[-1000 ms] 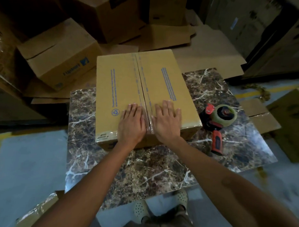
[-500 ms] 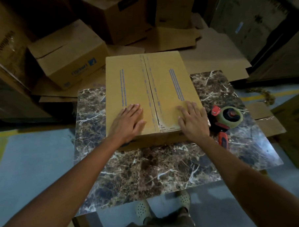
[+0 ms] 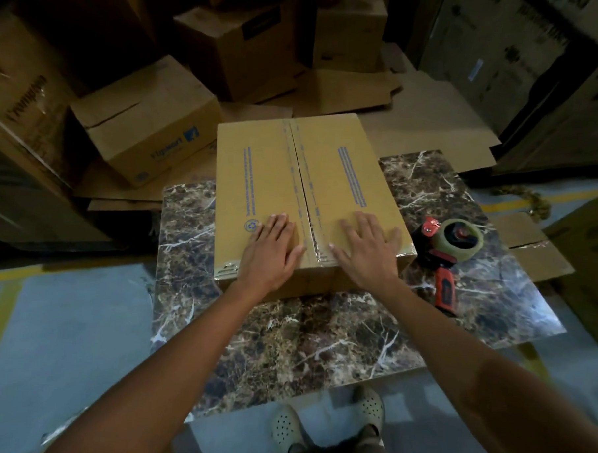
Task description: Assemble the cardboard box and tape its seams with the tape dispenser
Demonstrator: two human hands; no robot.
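Observation:
A closed cardboard box (image 3: 327, 179) stands on the marble table (image 3: 303, 336), its two top flaps meeting at a centre seam covered with clear tape (image 3: 301, 188). My left hand (image 3: 272, 249) lies flat on the left flap near the front edge. My right hand (image 3: 367, 248) lies flat on the right flap, fingers spread. Both palms press down and hold nothing. The tape dispenser (image 3: 450, 251), red-handled with a greenish roll, lies on the table to the right of the box, untouched.
Several cardboard boxes (image 3: 148, 117) and flattened sheets (image 3: 348, 91) crowd the floor behind and left of the table. Another box (image 3: 594, 259) stands at the right edge. My shoes (image 3: 327, 419) show below the table's near edge.
My hands slid apart from the seam toward the box's sides, then came back closer to the seam. The box and the dispenser stayed in place.

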